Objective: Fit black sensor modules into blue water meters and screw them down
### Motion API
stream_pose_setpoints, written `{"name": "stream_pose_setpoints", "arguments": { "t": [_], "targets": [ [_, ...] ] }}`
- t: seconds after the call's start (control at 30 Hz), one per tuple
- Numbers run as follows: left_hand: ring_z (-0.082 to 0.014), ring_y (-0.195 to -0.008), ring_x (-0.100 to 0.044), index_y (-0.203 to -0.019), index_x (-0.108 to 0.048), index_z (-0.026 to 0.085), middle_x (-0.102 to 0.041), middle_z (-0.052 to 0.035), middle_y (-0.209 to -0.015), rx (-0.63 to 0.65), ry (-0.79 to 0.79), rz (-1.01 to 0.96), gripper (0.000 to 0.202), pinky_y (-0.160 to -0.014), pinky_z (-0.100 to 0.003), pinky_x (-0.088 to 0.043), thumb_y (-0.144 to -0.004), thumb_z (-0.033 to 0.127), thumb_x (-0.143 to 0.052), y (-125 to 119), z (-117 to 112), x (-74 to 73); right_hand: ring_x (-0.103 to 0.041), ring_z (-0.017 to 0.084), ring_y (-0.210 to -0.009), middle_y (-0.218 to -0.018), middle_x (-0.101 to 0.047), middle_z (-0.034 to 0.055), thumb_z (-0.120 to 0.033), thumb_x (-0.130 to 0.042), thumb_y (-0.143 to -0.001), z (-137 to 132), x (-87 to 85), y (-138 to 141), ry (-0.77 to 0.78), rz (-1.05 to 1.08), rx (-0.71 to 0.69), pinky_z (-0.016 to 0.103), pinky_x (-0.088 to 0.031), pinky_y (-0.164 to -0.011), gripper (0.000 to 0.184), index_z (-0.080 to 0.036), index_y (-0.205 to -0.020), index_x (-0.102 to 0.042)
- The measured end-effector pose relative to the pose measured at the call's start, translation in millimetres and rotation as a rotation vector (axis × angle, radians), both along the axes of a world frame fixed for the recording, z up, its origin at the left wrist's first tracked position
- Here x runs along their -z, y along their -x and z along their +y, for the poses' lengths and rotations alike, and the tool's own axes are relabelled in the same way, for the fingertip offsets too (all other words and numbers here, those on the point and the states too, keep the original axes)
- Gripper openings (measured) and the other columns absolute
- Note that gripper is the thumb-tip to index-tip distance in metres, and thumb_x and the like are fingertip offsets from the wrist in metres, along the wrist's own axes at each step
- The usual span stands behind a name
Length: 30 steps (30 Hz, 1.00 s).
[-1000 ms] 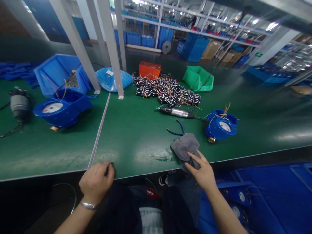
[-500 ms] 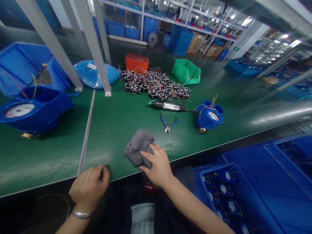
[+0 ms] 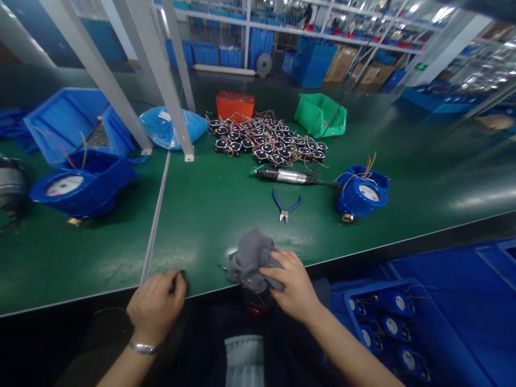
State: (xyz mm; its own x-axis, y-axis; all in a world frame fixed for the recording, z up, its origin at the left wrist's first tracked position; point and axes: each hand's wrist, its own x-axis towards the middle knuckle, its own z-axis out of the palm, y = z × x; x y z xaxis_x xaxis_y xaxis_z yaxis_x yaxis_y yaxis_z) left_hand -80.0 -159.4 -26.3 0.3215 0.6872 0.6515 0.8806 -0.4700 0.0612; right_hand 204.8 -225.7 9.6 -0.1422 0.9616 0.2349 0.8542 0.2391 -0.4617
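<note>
My right hand (image 3: 292, 285) is closed on a crumpled grey cloth (image 3: 250, 258) that rests on the green table (image 3: 209, 204) at its near edge. My left hand (image 3: 156, 305) curls over that edge farther left, fingers bent, with nothing visible in it. Blue-handled pliers (image 3: 286, 205) lie beyond the cloth. Behind them lies a silver electric screwdriver (image 3: 284, 175), and a blue water meter (image 3: 362, 193) with coloured wires stands to the right.
A pile of small black modules with wires (image 3: 268, 142) lies mid-table, between an orange box (image 3: 235, 105) and a green bin (image 3: 320, 114). Blue bins (image 3: 74, 121), another blue meter (image 3: 80, 183) and white frame posts (image 3: 161, 80) stand left. A blue crate of meters (image 3: 387, 322) sits below right.
My right hand has dragged the grey cloth leftward along the table's near edge, uncovering the pliers. My left hand has stayed on the edge.
</note>
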Motion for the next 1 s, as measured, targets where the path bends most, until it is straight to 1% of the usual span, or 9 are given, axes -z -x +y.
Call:
{"name": "stream_pose_setpoints", "arguments": {
  "t": [0.2,0.33,0.43,0.63,0.73,0.8,0.87,0.93,1.0],
  "targets": [
    [-0.0121,-0.047,-0.045,-0.073,-0.061,0.014,-0.052,0.0021,-0.051,0.020,-0.002,-0.018,0.002,-0.049,-0.024,-0.032,-0.074,0.016,-0.061,0,1,-1.5,-0.046,0.022,-0.107,-0.113,-0.050,0.0061,-0.027,-0.050,-0.076,-24,13.9,-74,-0.140,-0.150,0.186,0.050,-0.029,-0.099,0.026,-0.023,-0.096,-0.066],
    [-0.0122,-0.047,-0.045,-0.074,-0.061,0.014,-0.051,0.0020,-0.050,0.050,0.018,-0.035,0.002,-0.050,-0.024,-0.033,-0.073,0.014,-0.063,0,1,-3.4,-0.048,0.024,-0.105,-0.111,-0.051,0.0090,-0.039,-0.050,-0.082,-27,11.5,-85,-0.180,-0.183,0.348,0.047,-0.039,-0.093,0.029,-0.018,-0.096,-0.066],
    [-0.0126,-0.046,-0.043,-0.075,-0.061,0.014,-0.049,0.0024,-0.048,0.046,0.023,-0.018,0.003,-0.048,-0.025,-0.030,-0.072,0.014,-0.063,-1,1,-4.7,-0.047,0.025,-0.105,-0.114,-0.047,0.0108,-0.034,-0.048,-0.083,-23,4.0,-63,-0.154,-0.209,0.332,0.042,-0.046,-0.085,0.029,-0.016,-0.095,-0.066],
    [-0.0124,-0.046,-0.040,-0.078,-0.060,0.013,-0.047,0.0029,-0.048,0.101,0.046,-0.040,0.009,-0.049,-0.026,-0.029,-0.071,0.012,-0.065,2,1,-5.0,-0.041,0.026,-0.109,-0.116,-0.044,0.0091,-0.019,-0.046,-0.076,4,-3.7,-2,-0.085,-0.123,0.103,0.045,-0.043,-0.085,0.028,-0.019,-0.096,-0.065],
    [-0.0130,-0.047,-0.041,-0.076,-0.059,0.014,-0.048,0.0024,-0.049,0.108,0.060,-0.029,0.006,-0.049,-0.027,-0.029,-0.073,0.013,-0.064,3,1,-4.3,-0.039,0.024,-0.110,-0.120,-0.041,0.0086,-0.015,-0.044,-0.075,19,-16.9,23,-0.030,-0.093,0.010,0.045,-0.040,-0.090,0.039,-0.021,-0.111,-0.058],
    [-0.0133,-0.048,-0.042,-0.076,-0.059,0.014,-0.049,0.0019,-0.049,0.111,0.074,-0.025,0.004,-0.050,-0.027,-0.030,-0.074,0.014,-0.063,3,1,-4.1,-0.036,0.025,-0.114,-0.130,-0.032,0.0086,-0.014,-0.045,-0.075,28,-30.4,41,0.009,-0.121,-0.042,0.046,-0.037,-0.092,0.051,-0.025,-0.124,-0.048],
    [-0.0137,-0.048,-0.043,-0.075,-0.060,0.014,-0.049,0.0017,-0.049,0.110,0.073,-0.022,0.003,-0.050,-0.027,-0.031,-0.074,0.013,-0.062,3,1,-4.2,-0.029,0.028,-0.120,-0.139,-0.017,0.0057,-0.015,-0.047,-0.076,34,-42.0,61,0.066,-0.192,-0.107,0.049,-0.035,-0.091,0.056,-0.032,-0.129,-0.040],
    [-0.0140,-0.049,-0.043,-0.075,-0.060,0.014,-0.049,0.0015,-0.049,0.106,0.064,-0.021,0.003,-0.050,-0.027,-0.031,-0.074,0.013,-0.062,3,1,-4.3,-0.024,0.031,-0.121,-0.141,-0.012,0.0007,-0.020,-0.046,-0.081,39,-47.2,79,0.164,-0.296,-0.203,0.052,-0.035,-0.088,0.046,-0.036,-0.124,-0.044],
    [-0.0143,-0.049,-0.043,-0.075,-0.060,0.014,-0.048,0.0014,-0.049,0.102,0.052,-0.020,0.003,-0.050,-0.027,-0.031,-0.073,0.013,-0.063,4,1,-4.3,-0.023,0.032,-0.120,-0.140,-0.017,-0.0012,-0.026,-0.042,-0.086,42,-46.0,88,0.271,-0.380,-0.274,0.054,-0.034,-0.088,0.034,-0.032,-0.118,-0.051]
  ]
}}
